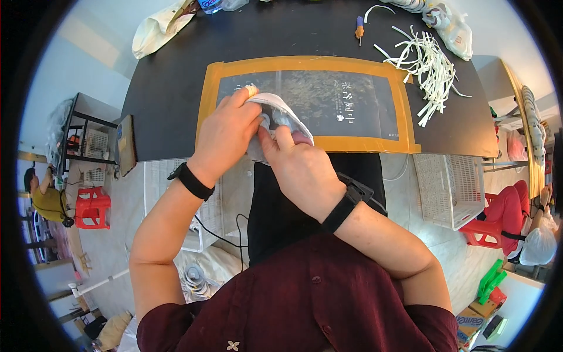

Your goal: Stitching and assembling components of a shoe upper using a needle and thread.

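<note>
Both hands work on a pale fabric piece (282, 104) with a curved white rim and a greyish inside; it resembles a shoe upper, but its exact kind is uncertain. It is held over the near edge of a dark mat (316, 97) bordered with yellow-brown tape. My left hand (230, 132) grips the rim at its left side, a light wrap on one fingertip. Closed around the near side of the opening, my right hand (305, 170) has its index finger bent into it. Part of the piece is hidden behind my fingers.
On the dark table, white strips (431, 70) lie heaped at the right, near an awl-like tool (359, 29). A cream cloth (161, 29) rests at the far left. White crates (448, 190) stand below the table. Another person (513, 217) sits far right.
</note>
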A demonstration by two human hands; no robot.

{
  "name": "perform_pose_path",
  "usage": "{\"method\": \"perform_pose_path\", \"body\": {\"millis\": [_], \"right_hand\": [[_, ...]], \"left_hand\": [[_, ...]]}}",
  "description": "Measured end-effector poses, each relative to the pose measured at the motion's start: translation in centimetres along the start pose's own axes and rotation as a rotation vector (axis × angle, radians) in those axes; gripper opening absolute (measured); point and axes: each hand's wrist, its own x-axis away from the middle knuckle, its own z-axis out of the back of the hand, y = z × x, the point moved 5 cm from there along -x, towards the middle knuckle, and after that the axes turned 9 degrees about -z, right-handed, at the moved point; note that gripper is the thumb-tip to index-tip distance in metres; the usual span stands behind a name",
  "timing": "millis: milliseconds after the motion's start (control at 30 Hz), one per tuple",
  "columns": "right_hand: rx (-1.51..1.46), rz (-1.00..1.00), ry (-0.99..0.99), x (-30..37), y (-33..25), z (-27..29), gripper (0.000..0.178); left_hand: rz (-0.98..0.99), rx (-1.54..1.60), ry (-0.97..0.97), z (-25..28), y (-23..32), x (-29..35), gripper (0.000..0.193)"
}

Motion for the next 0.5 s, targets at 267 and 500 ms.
{"method": "perform_pose_path", "body": {"millis": [267, 500], "right_hand": [[0.015, -0.069, -0.043, -0.71, -0.60, -0.32, 0.055], [-0.002, -0.014, 0.037, -0.02, -0.11, -0.13, 0.053]], "left_hand": [[-0.002, -0.009, 0.031, -0.14, -0.19, 0.39, 0.009], [-0.037, 0.067, -0.129, 0.75, -0.18, -0.37, 0.011]]}}
